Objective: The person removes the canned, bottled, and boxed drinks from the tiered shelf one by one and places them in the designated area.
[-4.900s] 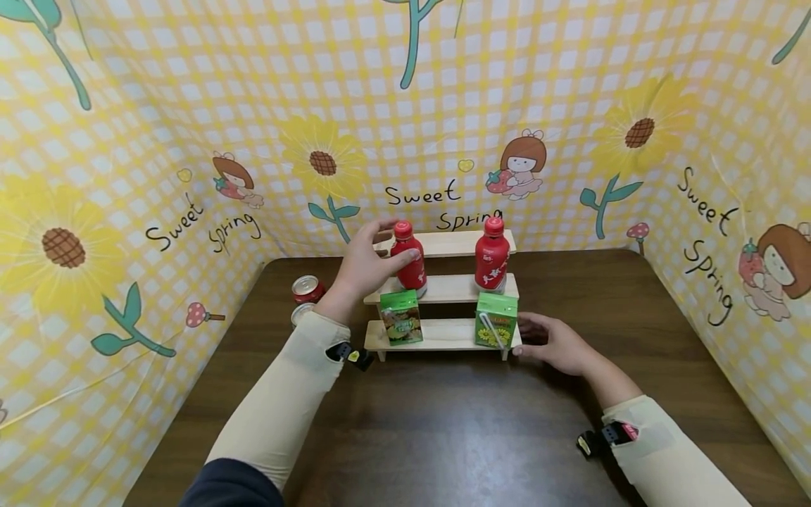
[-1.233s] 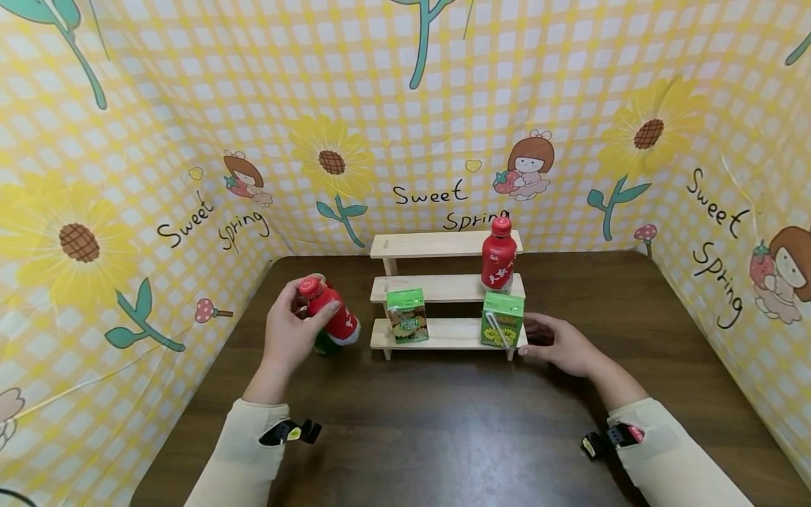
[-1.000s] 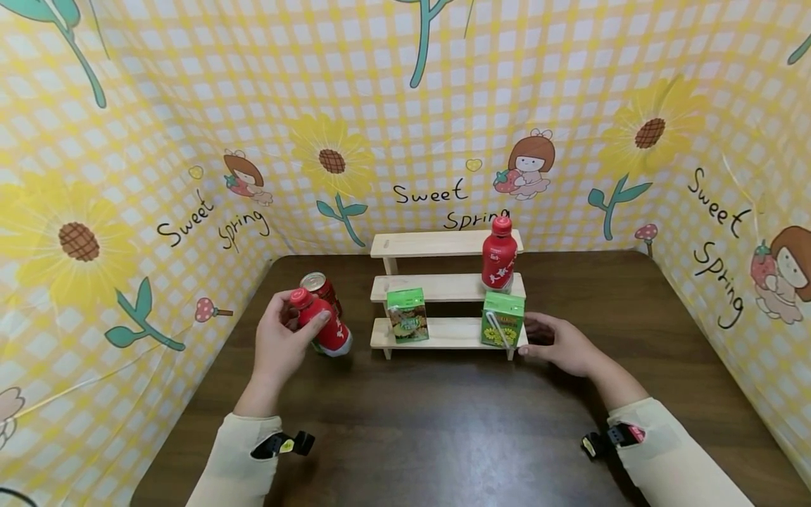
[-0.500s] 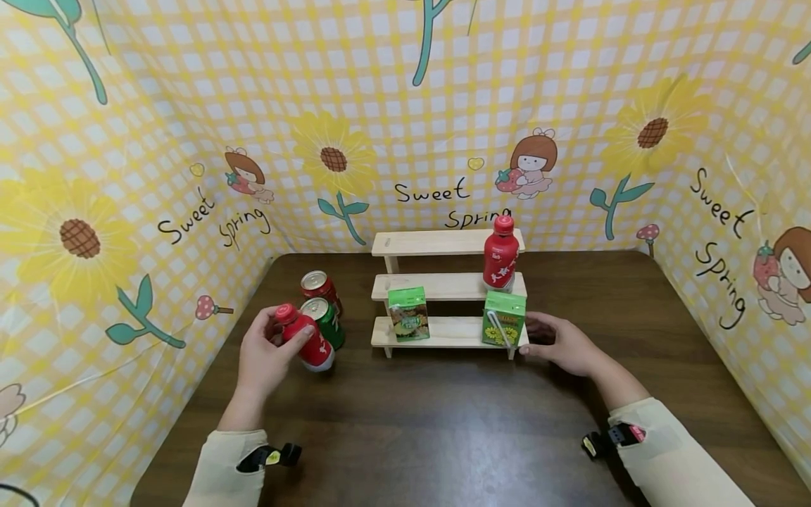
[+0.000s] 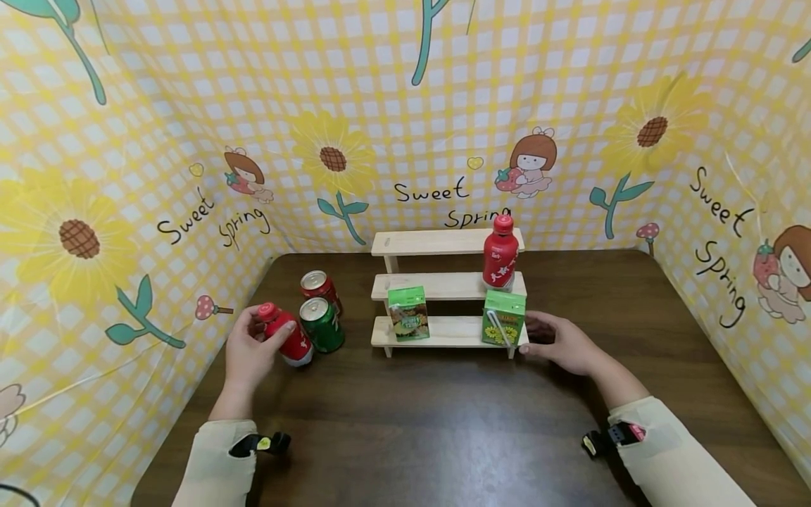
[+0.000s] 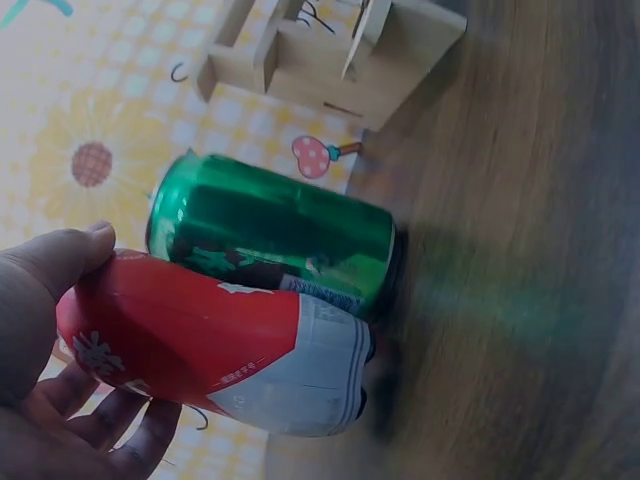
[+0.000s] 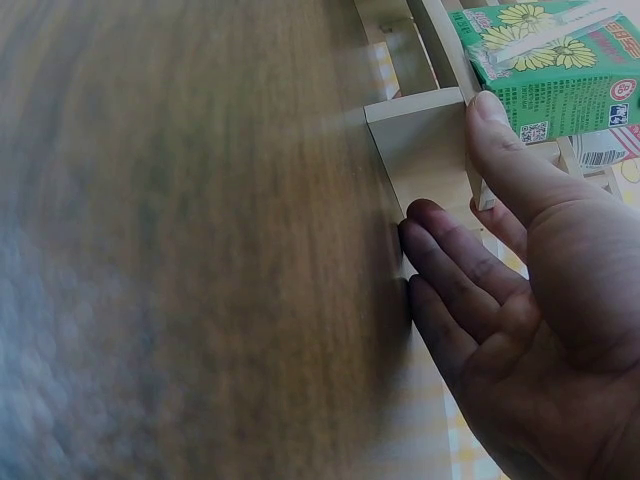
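Observation:
In the head view my left hand [image 5: 248, 352] holds a red plastic drink bottle [image 5: 293, 341] round its upper part, tilted, with its white base low at the table. A green soda can [image 5: 322, 324] stands right beside the bottle; in the left wrist view the bottle [image 6: 190, 335] partly overlaps the can [image 6: 290, 225]. My right hand [image 5: 560, 343] is at the right end of the three-tier wooden shelf [image 5: 450, 334]. The right wrist view has the thumb on the bottom board's edge and the fingers around the end of the shelf [image 7: 425, 140].
Behind the green can is a red soda can [image 5: 319, 287]. The bottom tier bears two green drink cartons, one left [image 5: 408, 315] and one with a straw at right [image 5: 503, 318]. Another red bottle [image 5: 500, 255] stands on the middle tier's right. Patterned cloth [image 5: 418, 141] surrounds the table.
The red bottle has left the middle tier's left side in my left hand, travelling left past the cans and down towards the table. My right hand has stayed at the shelf.

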The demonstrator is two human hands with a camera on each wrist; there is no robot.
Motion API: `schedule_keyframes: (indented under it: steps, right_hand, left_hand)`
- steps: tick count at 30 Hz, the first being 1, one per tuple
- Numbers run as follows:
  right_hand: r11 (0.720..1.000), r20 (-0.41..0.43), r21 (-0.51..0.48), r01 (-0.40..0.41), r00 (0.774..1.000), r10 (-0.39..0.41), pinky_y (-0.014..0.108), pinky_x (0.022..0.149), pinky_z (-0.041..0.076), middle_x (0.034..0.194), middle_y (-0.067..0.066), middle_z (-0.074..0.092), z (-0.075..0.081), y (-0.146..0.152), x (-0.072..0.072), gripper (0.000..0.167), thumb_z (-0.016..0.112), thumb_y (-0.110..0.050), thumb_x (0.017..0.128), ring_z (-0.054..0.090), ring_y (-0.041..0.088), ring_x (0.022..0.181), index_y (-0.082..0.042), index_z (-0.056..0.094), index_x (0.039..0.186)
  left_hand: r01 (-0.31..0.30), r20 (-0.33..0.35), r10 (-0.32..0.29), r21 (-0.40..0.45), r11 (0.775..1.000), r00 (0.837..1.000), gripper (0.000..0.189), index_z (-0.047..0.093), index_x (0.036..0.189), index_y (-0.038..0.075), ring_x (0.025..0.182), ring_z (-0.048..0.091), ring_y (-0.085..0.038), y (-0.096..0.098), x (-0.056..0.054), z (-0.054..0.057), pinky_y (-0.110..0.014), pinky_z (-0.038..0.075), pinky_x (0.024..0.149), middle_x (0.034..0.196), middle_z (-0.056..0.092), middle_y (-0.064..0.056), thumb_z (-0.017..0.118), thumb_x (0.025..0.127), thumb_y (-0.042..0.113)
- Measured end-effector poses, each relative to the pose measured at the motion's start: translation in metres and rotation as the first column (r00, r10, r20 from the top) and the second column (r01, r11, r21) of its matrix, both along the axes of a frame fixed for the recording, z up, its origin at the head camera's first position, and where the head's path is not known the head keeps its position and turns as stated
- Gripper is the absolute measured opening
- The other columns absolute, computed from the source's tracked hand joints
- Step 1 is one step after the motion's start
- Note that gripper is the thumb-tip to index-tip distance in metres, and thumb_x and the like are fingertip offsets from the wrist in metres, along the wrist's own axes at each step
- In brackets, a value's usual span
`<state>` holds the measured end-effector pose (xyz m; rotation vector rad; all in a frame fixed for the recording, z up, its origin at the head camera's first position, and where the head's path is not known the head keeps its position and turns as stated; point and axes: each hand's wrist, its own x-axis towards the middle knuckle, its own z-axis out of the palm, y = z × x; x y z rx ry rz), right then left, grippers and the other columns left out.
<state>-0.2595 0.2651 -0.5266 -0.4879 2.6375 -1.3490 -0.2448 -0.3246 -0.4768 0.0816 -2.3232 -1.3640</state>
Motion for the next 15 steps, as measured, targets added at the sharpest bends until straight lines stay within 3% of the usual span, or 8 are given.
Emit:
schedule_keyframes:
  steps: [9, 15]
  right_hand:
    - [1.000, 0.000, -0.009, -0.002, 1.000, 0.002, 0.056, 0.102, 0.050, 0.131, 0.017, 0.067, -0.001, 0.000, 0.000, 0.077, 0.084, -0.034, 0.091, 0.063, 0.037, 0.124, -0.001, 0.050, 0.152]
    - [1.000, 0.001, -0.004, -0.001, 1.000, 0.001, 0.055, 0.102, 0.050, 0.131, 0.016, 0.067, -0.001, 0.001, 0.000, 0.077, 0.084, -0.034, 0.091, 0.063, 0.037, 0.124, -0.002, 0.050, 0.152]
  left_hand:
    - [-0.050, -0.020, 0.049, -0.007, 0.999, 0.999, 0.053, 0.060, 0.134, 0.004, 0.102, 0.057, -0.012, -0.010, -0.024, -0.007, -0.016, 0.047, 0.084, 0.120, 0.061, -0.006, 0.086, 0.091, 0.021]
    - [-0.067, -0.009, 0.066, -0.019, 0.998, 0.998, 0.056, 0.060, 0.136, 0.004, 0.102, 0.056, -0.015, -0.012, -0.036, -0.004, -0.018, 0.046, 0.084, 0.122, 0.061, -0.010, 0.085, 0.091, 0.024]
